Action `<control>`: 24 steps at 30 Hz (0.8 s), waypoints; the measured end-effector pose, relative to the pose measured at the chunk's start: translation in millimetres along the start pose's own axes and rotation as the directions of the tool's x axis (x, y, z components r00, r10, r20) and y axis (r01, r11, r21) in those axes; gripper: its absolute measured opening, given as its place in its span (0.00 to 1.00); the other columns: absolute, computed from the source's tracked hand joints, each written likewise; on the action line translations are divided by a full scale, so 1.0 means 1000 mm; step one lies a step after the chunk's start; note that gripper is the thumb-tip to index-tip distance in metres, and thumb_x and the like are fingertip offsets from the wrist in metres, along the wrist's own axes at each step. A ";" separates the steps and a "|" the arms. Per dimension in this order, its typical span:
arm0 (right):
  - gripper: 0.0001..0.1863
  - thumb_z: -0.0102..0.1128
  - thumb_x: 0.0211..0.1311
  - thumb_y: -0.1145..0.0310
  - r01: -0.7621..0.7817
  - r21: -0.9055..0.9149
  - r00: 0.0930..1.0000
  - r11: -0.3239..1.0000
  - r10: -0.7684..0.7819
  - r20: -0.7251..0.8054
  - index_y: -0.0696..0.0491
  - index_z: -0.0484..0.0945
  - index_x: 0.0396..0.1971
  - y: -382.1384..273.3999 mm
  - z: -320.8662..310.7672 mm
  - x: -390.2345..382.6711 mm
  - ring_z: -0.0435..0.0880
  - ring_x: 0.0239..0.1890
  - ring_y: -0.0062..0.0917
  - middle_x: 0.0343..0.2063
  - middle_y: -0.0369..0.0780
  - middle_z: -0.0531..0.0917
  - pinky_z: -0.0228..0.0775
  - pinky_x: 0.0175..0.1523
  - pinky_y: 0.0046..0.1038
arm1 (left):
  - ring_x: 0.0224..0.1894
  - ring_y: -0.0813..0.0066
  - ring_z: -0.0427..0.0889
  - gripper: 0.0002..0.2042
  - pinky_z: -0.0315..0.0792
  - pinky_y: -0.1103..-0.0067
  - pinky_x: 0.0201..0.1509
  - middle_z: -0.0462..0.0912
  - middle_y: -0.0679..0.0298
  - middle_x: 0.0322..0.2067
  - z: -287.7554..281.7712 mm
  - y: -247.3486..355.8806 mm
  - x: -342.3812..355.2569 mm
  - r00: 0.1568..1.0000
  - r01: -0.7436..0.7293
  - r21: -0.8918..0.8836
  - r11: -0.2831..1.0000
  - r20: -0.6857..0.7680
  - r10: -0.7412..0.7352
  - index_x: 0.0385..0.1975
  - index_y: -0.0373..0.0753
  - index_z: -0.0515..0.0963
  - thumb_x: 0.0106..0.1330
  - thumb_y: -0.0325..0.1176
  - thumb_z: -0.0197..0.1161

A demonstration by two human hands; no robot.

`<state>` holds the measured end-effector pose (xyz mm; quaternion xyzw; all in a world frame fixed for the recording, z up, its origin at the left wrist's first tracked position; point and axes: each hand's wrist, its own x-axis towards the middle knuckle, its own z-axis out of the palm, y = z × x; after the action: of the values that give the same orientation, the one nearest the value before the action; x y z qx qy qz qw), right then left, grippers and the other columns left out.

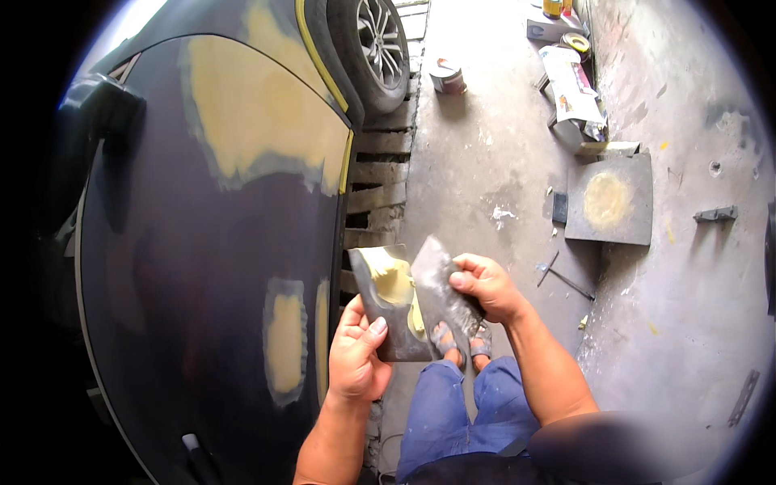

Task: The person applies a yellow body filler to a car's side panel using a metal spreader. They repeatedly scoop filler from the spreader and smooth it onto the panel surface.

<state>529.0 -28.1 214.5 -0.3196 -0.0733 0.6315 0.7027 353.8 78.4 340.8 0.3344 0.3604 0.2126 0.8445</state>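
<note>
My left hand grips a dark flat board smeared with pale yellow paste. My right hand pinches a grey flat spreader, thumb on its face, held just right of the paste and angled over the board's right side. To the left stands a dark car panel with beige filler patches, a large one near the wheel and a smaller one lower down.
A car wheel sits over floor slats. A can stands on the concrete floor. Along the wall lie cluttered supplies, a square board with a dried beige blob and a thin metal tool.
</note>
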 end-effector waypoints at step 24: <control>0.22 0.61 0.50 0.85 0.451 -0.767 0.883 0.456 -0.352 0.310 0.57 0.78 0.48 -0.181 -0.048 0.176 0.84 0.36 0.31 0.35 0.42 0.83 0.76 0.44 0.25 | 0.51 0.75 0.77 0.19 0.71 0.77 0.54 0.78 0.60 0.50 -0.059 0.011 0.260 0.982 0.003 0.682 0.731 0.136 -0.131 0.57 0.34 0.70 0.65 0.23 0.56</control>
<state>739.3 119.2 221.9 -0.5482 -0.4688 0.3551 0.5947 477.2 266.6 196.6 0.6235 0.3493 0.0055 0.6994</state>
